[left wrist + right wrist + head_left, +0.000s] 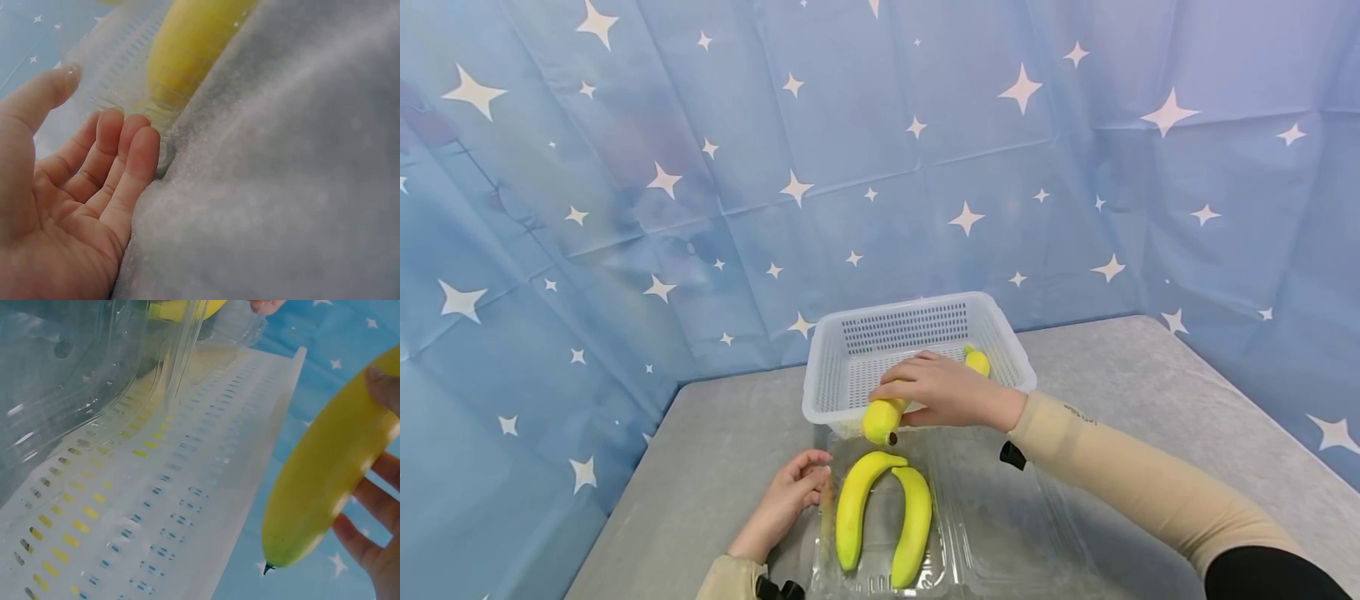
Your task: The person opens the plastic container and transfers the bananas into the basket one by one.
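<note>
A blue star-printed cloth backdrop point(880, 150) hangs behind a grey felt-covered worktop point(1150, 383). On the worktop stands a white perforated plastic basket point(850, 350), and just in front of it, touching its near wall, lies a clear plastic clamshell tray point(1000, 517) whose bottom edge is cut off by the head view. Two yellow bananas point(883, 517) lie side by side in the tray's left half, tips meeting at the top. The right hand point(943, 390), arm in a beige sleeve, reaches over the basket's front rim and grips a third yellow banana point(883, 419); fingers hide its middle, and only both ends show. The left hand point(786, 498) rests on the worktop at the tray's left edge, fingers loosely bent and touching the plastic, holding nothing. The left wrist view is blurred.
</note>
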The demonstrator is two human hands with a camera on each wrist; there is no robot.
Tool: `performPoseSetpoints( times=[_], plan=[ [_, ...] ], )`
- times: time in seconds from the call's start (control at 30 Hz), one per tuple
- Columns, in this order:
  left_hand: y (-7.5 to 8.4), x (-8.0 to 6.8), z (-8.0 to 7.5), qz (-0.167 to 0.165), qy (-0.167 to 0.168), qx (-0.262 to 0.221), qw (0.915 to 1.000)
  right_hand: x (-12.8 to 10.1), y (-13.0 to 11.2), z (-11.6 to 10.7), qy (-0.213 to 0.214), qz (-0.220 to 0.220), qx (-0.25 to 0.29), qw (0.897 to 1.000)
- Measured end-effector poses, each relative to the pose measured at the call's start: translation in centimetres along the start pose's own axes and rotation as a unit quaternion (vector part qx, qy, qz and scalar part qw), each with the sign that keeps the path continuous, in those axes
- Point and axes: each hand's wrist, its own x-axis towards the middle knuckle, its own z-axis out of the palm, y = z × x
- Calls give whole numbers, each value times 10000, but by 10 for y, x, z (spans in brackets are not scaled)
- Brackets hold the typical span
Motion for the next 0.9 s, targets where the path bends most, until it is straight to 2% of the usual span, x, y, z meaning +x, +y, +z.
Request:
performPoseSetpoints(
  times=[0.9],
  plan=[
    [0, 0, 0, 0, 20, 7, 10000, -7, 18, 3, -140, 393, 14, 9991]
  ],
)
